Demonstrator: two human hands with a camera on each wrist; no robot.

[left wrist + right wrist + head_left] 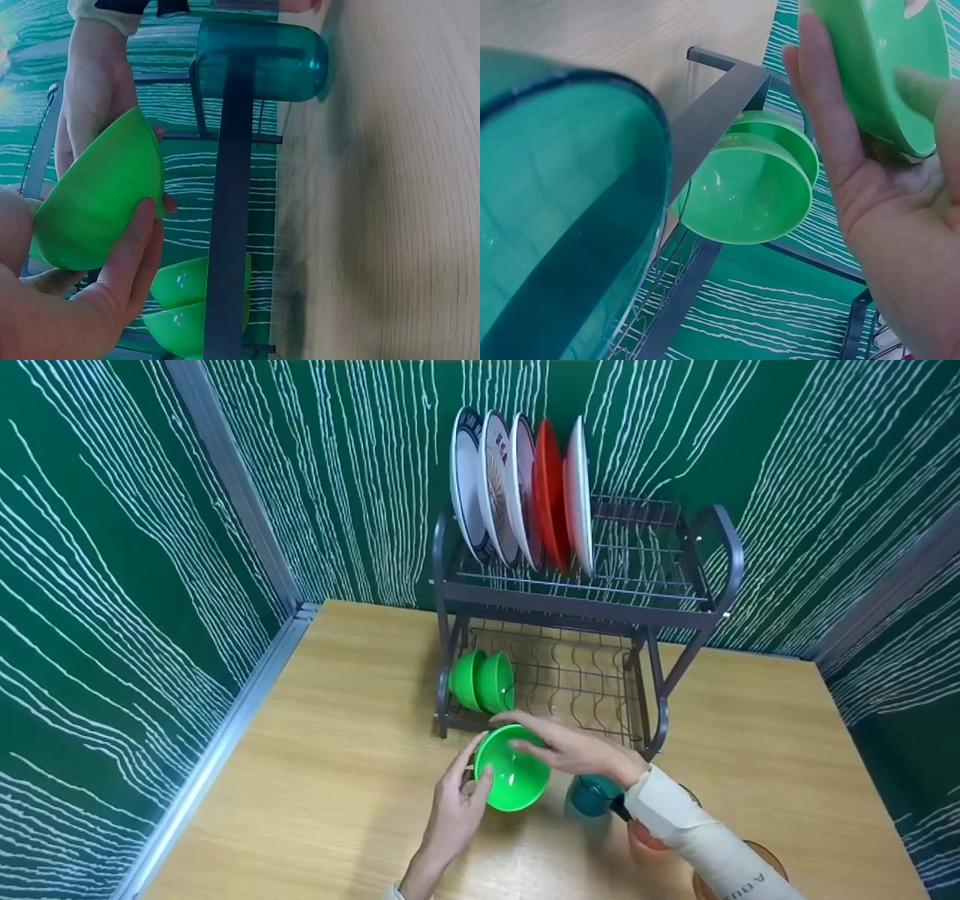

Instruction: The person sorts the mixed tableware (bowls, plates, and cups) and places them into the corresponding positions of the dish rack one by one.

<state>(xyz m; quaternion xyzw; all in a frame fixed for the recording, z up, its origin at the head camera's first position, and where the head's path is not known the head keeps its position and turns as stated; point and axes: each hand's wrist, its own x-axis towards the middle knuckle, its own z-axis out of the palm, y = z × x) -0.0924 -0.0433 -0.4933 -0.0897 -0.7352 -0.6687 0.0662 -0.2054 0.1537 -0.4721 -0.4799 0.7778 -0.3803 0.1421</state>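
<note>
A green bowl is held between both hands in front of the rack's lower tier, its mouth tilted toward the head camera. My left hand grips its near left side, thumb at the inner rim and fingers round the outside. From the far right, my right hand pinches the rim; the right wrist view shows its thumb inside the bowl and fingers along the outer wall. Two more green bowls stand tilted on edge, nested together, at the left of the lower tier.
The two-tier dark dish rack carries several plates upright on top. A teal glass cup stands under the right forearm. Beyond it are a reddish cup and an amber dish, partly hidden by the sleeve.
</note>
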